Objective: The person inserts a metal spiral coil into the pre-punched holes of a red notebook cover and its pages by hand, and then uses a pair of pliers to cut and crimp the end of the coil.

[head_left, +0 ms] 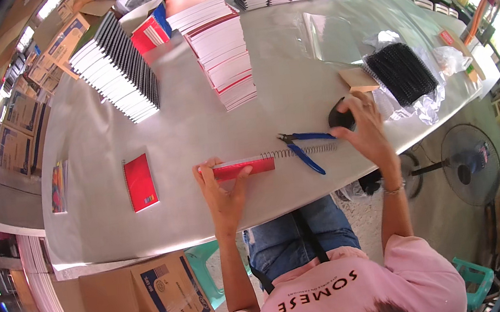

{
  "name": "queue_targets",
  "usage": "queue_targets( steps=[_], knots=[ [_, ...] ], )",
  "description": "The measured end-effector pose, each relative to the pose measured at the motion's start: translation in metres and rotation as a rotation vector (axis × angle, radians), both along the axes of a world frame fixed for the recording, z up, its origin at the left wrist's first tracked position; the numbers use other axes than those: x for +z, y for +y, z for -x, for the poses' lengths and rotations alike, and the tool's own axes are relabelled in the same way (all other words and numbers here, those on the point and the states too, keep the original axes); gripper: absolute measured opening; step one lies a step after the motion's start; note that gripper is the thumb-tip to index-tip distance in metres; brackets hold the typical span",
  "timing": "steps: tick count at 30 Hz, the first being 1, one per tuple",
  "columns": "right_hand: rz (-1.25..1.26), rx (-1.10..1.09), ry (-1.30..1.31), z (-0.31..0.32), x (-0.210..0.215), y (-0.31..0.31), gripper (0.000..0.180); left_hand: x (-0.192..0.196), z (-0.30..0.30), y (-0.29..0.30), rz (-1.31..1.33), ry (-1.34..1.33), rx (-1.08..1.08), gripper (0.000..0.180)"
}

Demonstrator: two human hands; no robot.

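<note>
My left hand (222, 190) grips a red notebook (262, 166) held on its edge near the front of the table, thumb on the cover. From its right end a thin dark spiral coil (308, 150) stretches out to the right. Blue-handled pliers (309, 162) lie across the coil's line, jaws pointing left. My right hand (368, 126) curves its thumb and fingers around a black rounded object (340, 117), whose kind I cannot make out. Left of my left hand, a finished-looking red spiral notebook (141, 182) lies flat.
Stacks of spiral notebooks (121, 69) and unbound red-edged books (222, 53) stand farther back. A bundle of black coils (402, 73) lies on plastic at right, beside a small cardboard piece (359, 79). An open carton (149, 299) sits below left; a fan (468, 157) stands right.
</note>
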State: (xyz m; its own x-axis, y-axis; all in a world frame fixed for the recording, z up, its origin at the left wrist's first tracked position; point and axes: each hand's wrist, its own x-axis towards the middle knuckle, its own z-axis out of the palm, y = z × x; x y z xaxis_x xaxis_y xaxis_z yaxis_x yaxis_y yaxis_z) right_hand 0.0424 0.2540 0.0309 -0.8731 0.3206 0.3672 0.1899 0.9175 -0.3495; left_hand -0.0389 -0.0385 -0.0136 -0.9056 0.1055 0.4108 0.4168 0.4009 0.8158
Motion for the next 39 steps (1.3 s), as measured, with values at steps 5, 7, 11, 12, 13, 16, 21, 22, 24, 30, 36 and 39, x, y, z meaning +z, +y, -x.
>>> queue_targets(
  steps=[5,7,11,12,13,16,21,22,24,30,36,39],
  knots=[
    [0.342,0.093,-0.278,-0.017,-0.019,0.062,0.051,0.002,0.003,-0.006,-0.003,-0.016,-0.054,0.065],
    [0.567,0.215,-0.236,-0.008,-0.019,0.065,0.046,-0.002,0.005,-0.008,-0.014,-0.007,-0.060,0.068],
    [1.151,0.548,-0.065,0.004,-0.012,0.037,0.032,-0.008,0.007,-0.008,-0.052,-0.003,-0.085,0.072],
    [1.364,0.649,-0.044,0.010,-0.005,0.019,0.029,-0.010,0.007,-0.009,-0.066,-0.004,-0.092,0.073],
    [1.378,0.773,-0.120,0.017,0.002,0.003,0.026,-0.012,0.008,-0.011,-0.076,-0.006,-0.101,0.073],
    [1.428,1.097,-0.323,0.038,0.011,-0.035,0.022,-0.015,0.010,-0.014,-0.094,-0.002,-0.119,0.074],
    [1.118,0.982,-0.572,0.051,0.001,-0.045,0.029,-0.020,0.012,-0.018,-0.113,0.012,-0.170,0.075],
    [1.062,0.936,-0.572,0.051,0.002,-0.045,0.031,-0.020,0.013,-0.018,-0.110,0.012,-0.168,0.075],
    [0.950,0.853,-0.568,0.051,0.009,-0.047,0.035,-0.019,0.013,-0.018,-0.099,0.018,-0.162,0.075],
    [1.410,0.838,-0.545,0.040,0.019,-0.049,0.030,-0.025,0.014,-0.018,-0.240,-0.111,-0.211,0.077],
    [1.308,1.050,-0.482,0.030,0.034,-0.060,0.024,-0.021,0.009,-0.021,-0.287,-0.173,-0.244,0.077],
    [1.326,1.108,-0.463,0.032,0.040,-0.062,0.029,-0.018,0.010,-0.020,-0.292,-0.131,-0.214,0.080]
  ],
)
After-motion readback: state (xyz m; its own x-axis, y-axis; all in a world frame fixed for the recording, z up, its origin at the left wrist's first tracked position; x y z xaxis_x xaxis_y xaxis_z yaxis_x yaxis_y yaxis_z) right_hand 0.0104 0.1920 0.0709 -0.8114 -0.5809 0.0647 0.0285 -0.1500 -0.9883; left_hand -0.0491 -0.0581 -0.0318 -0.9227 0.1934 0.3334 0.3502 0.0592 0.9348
